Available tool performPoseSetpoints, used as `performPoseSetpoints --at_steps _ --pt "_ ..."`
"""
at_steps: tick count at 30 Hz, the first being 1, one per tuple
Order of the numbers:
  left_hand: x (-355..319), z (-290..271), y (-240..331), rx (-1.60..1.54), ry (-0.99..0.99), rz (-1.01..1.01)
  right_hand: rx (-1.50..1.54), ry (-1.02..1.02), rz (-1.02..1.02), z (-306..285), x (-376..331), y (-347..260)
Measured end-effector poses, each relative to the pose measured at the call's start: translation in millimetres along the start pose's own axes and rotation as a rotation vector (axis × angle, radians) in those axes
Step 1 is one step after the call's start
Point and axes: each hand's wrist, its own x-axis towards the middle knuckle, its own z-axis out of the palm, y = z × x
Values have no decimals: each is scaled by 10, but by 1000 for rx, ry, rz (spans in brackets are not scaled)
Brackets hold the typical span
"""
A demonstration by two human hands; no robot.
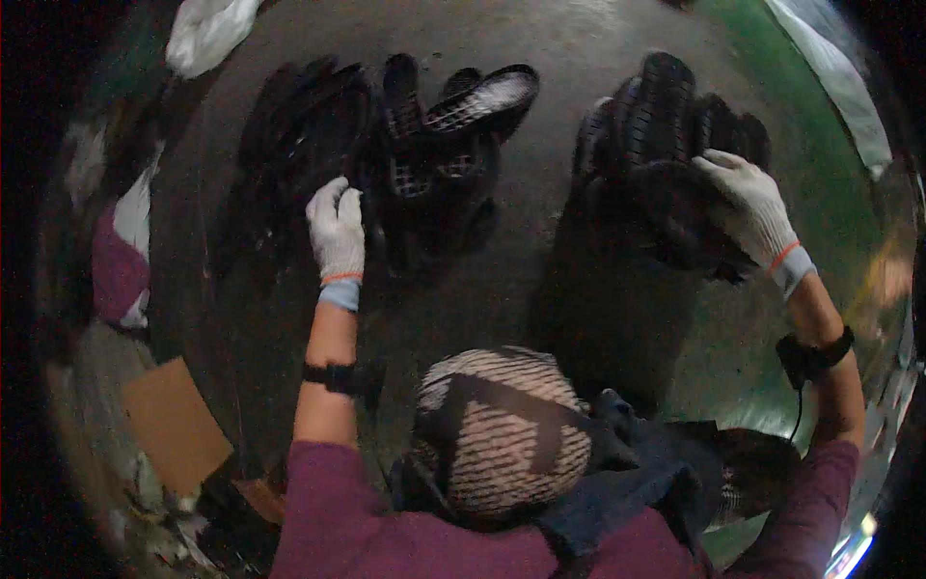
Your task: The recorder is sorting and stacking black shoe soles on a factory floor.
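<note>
Much of the scene is dark, and the black things on the floor blur into their own shadows, so their edges are hard to trace. At the far left, a piece of brown cardboard (174,425) lies near a maroon and white cloth (121,265), both dim and bent by the lens. The left hand (337,232), in a white glove, rests with loosely curled fingers on the edge of a black pile of shoe soles (386,145); whether it grips anything cannot be told. One sole with a pale grid tread (482,96) lies on top. A striped knitted bundle (502,425) in the person's lap hides the floor below. To the right, the gloved right hand (748,207) closes over a second pile of black soles (666,145). The grey concrete floor (540,280) turns green at the right.
</note>
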Motion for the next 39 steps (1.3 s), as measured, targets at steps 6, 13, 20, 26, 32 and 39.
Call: performPoseSetpoints --at_steps 6,13,20,26,32,39 --pt "324 -438 -578 523 181 -205 -234 53 76 39 279 -560" --pt "757 -226 -494 675 -296 -490 93 389 -145 -658 610 -1306" --pt "1008 -717 -1049 -141 -302 -439 320 154 -428 -59 779 -2250" --pt "1133 -1188 -1087 -501 5 -462 440 64 -349 588 949 -2334" --pt "1289 -967 -858 -558 -290 -274 632 127 -195 1096 998 -2252" --pt "822 65 -678 356 -337 -96 743 138 -173 1160 837 -2385"
